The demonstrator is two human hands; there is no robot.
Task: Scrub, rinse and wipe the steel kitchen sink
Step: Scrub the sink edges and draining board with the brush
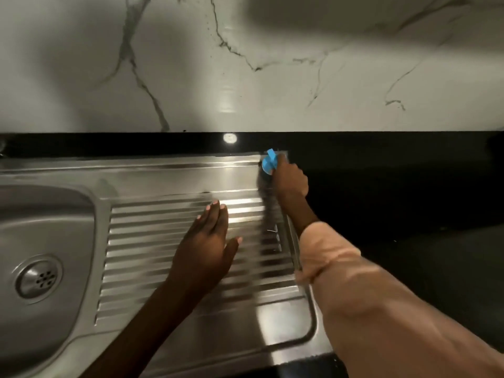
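A blue-handled scrubber (268,166) is gripped by the right hand (290,181) at the sink (169,175) corner; the left hand (207,246) is laid flat, fingers straight, on the ribbed drainboard (141,241).

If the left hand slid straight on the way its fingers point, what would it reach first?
Probably the flat steel ledge behind the ridged drainboard under the left hand, then the black counter strip.

Ahead of you rises a white marble-look wall (272,50) with grey veins branching across it, and broad soft shadows darken its upper right and left. Below it runs a glossy black countertop (395,186), stretching off to your right. A small round light reflection (230,138) glints on its back edge.
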